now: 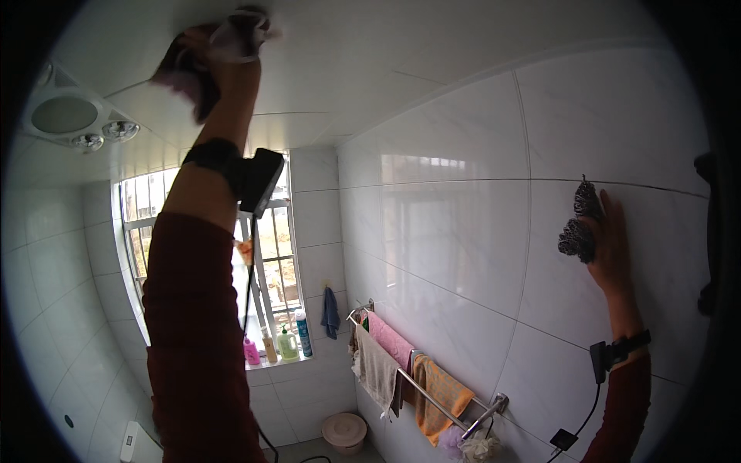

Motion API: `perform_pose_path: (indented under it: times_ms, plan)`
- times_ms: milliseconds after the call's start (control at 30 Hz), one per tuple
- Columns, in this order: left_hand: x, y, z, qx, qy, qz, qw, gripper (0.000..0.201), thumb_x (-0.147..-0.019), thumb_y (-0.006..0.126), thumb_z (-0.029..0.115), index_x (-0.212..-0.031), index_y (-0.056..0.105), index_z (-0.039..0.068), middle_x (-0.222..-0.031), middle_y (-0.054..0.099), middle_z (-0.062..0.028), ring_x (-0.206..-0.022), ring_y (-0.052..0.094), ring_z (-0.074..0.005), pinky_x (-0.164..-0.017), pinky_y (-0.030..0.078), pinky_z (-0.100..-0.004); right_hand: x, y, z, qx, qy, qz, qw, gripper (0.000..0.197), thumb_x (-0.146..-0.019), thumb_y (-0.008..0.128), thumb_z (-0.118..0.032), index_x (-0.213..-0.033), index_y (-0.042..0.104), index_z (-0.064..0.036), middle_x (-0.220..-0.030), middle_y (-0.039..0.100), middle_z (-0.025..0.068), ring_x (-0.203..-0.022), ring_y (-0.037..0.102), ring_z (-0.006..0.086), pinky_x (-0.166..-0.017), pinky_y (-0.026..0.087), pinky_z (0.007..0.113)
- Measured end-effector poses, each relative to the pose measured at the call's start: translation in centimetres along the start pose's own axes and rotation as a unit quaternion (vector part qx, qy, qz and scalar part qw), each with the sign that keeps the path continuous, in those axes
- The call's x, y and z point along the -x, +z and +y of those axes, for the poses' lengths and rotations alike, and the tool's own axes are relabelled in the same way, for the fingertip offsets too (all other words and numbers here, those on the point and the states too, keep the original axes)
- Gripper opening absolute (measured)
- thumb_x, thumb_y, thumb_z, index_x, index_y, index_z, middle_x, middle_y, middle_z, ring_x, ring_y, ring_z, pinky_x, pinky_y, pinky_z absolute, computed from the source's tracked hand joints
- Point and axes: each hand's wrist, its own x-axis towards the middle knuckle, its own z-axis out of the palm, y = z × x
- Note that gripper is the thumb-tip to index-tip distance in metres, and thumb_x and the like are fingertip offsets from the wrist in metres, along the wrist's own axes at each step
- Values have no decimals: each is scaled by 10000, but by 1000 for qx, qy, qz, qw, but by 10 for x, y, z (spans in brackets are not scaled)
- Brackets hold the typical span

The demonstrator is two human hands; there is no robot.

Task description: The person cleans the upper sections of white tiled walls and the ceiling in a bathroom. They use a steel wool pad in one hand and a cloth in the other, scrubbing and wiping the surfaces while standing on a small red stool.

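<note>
Overhead, my left hand [235,73] is closed round a dark and pale cloth [185,69] held up at the white ceiling [340,46]. Both hand and cloth are smeared by motion. On the right, my right hand [612,243] rests against the tiled wall [455,239]. It grips a grey, wiry mesh scourer [576,241], bunched between thumb and fingers, with one part sticking up above the thumb. Each wrist wears a black strap with a small box and a cable.
A ceiling heater with round lamps [65,116] is at upper left. Bottles [287,343] stand on the sill of the barred window [276,255]. Towels [440,393] hang from a metal rack [432,403] on the right wall. Below sits a lidded bucket [344,430].
</note>
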Motion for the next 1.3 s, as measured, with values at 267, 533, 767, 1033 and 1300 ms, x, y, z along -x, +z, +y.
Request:
perform_pose_path:
  times_ms: [267, 533, 767, 1033, 1300]
  plan:
    - [-28, -7, 150, -143, -55, -18, 988, 534, -796, 574, -21, -1313, 446, -37, -1258, 545, -211, -1158, 519, -366, -1057, 369, -478, -3, 0, 0, 19, -22, -1, 1000, 432, -744, 698, 11, -1140, 544, -74, -1450, 397, 211, -1367, 337, 417, -1138, 272, 555]
    - [-18, -28, -10, -24, 48, -29, 998, 440, -843, 603, 42, -1255, 457, -10, -1255, 555, -185, -1151, 528, -309, -1021, 410, -413, 2, 0, 2, 17, -4, 8, 1000, 389, -772, 695, -41, -1130, 552, -96, -1471, 376, 209, -1360, 334, 439, -1144, 260, 551]
    - [9, 13, 104, -35, 93, 52, 994, 589, -843, 661, 151, -1358, 414, 8, -1369, 460, -219, -1255, 442, -380, -1053, 379, -452, -4, -1, 1, -12, -20, 7, 1000, 368, -798, 674, -46, -1137, 542, -100, -1496, 344, 201, -1361, 324, 455, -1148, 254, 551]
    - [10, -25, 1, -119, 99, -59, 986, 519, -862, 616, 171, -1331, 446, 29, -1323, 494, -173, -1201, 484, -331, -999, 417, -424, 2, 4, 4, 32, -9, -3, 999, 431, -791, 667, -38, -1193, 535, -125, -1496, 350, 180, -1373, 332, 411, -1152, 278, 522]
    - [55, 33, 88, -86, 3, -143, 986, 456, -881, 571, 190, -1304, 478, 50, -1277, 529, -126, -1147, 525, -282, -944, 455, -396, -8, -6, -3, -10, -27, 11, 1000, 437, -780, 713, -100, -1183, 551, -144, -1470, 403, 165, -1348, 378, 384, -1148, 269, 509]
